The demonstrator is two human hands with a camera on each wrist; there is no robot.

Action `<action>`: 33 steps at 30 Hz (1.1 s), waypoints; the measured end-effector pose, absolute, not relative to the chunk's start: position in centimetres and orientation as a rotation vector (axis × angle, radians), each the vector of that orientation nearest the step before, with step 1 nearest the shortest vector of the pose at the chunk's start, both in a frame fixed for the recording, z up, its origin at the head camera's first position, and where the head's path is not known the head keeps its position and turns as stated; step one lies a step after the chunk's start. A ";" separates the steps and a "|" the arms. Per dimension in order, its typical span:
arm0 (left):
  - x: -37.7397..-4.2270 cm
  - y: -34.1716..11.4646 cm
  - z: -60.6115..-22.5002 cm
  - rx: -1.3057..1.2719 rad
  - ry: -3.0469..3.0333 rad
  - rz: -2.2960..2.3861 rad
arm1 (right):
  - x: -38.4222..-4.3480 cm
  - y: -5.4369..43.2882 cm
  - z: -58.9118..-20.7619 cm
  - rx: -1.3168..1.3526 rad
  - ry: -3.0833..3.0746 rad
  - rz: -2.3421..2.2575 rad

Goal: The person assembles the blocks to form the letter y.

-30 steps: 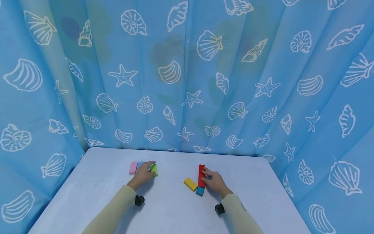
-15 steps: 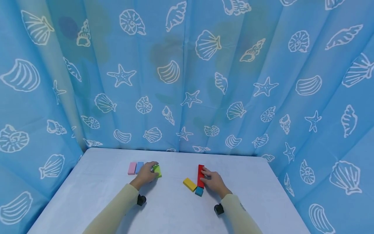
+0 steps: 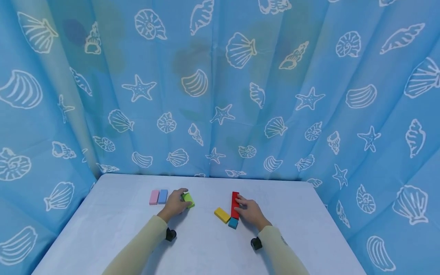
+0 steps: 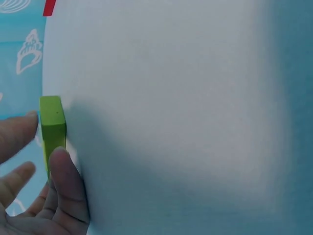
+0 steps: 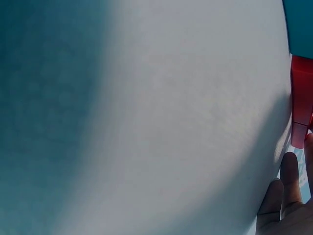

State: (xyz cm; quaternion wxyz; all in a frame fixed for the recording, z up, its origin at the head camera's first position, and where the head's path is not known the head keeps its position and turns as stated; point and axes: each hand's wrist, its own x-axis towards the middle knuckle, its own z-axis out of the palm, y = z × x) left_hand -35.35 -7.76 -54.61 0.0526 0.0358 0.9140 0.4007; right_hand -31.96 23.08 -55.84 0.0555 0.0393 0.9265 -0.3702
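Observation:
In the head view my left hand (image 3: pixel 176 202) pinches a lime-green block (image 3: pixel 188 200) between thumb and fingers. The left wrist view shows the thumb on one side of that green block (image 4: pixel 53 115) and a fingertip by the other. My right hand (image 3: pixel 252 212) lies against the right side of a long red strip (image 3: pixel 235 205), fingertips overlapping it. A seam in the right wrist view divides the red strip (image 5: pixel 301 90) into two pieces. A teal block (image 3: pixel 233 223) sits at the strip's near end, and a yellow block (image 3: pixel 222 215) lies slanted just left of it.
A pink block (image 3: pixel 154 197) and a blue block (image 3: pixel 163 196) lie side by side left of my left hand. Everything rests on a white-covered table (image 3: pixel 203 248). A blue shell-print curtain (image 3: pixel 213 126) encloses its back and sides.
My left hand has moved right with the green block, away from the blue block, which is now fully uncovered. The green block has turned slightly. My right hand stays at the red strip.

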 end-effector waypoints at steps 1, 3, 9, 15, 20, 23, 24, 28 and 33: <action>-35.4 -7.8 -54.7 0.101 2.773 1.241 | -31.9 23.1 -55.8 0.119 2.811 -1.127; -35.4 -7.8 -54.8 0.085 2.748 1.308 | -31.9 23.2 -55.9 0.116 2.810 -1.124; -35.6 -8.1 -54.6 0.055 2.647 1.398 | -32.0 23.3 -55.7 0.107 2.822 -1.114; -35.5 -8.0 -55.0 0.004 2.658 1.342 | -32.2 23.2 -56.0 0.107 2.814 -1.126; -35.3 -7.5 -55.1 -0.021 2.652 1.364 | -32.2 23.3 -56.2 0.102 2.813 -1.137; -35.2 -7.4 -55.2 -0.015 2.643 1.381 | -32.2 23.2 -56.2 0.101 2.812 -1.151; -35.2 -7.4 -55.3 -0.012 2.650 1.377 | -32.2 23.2 -56.2 0.098 2.814 -1.150; -35.1 -7.5 -55.2 -0.026 2.674 1.360 | -32.1 23.1 -56.3 0.111 2.803 -1.149; -34.9 -7.5 -54.9 -0.020 2.665 1.359 | -32.1 23.1 -56.2 0.109 2.820 -1.125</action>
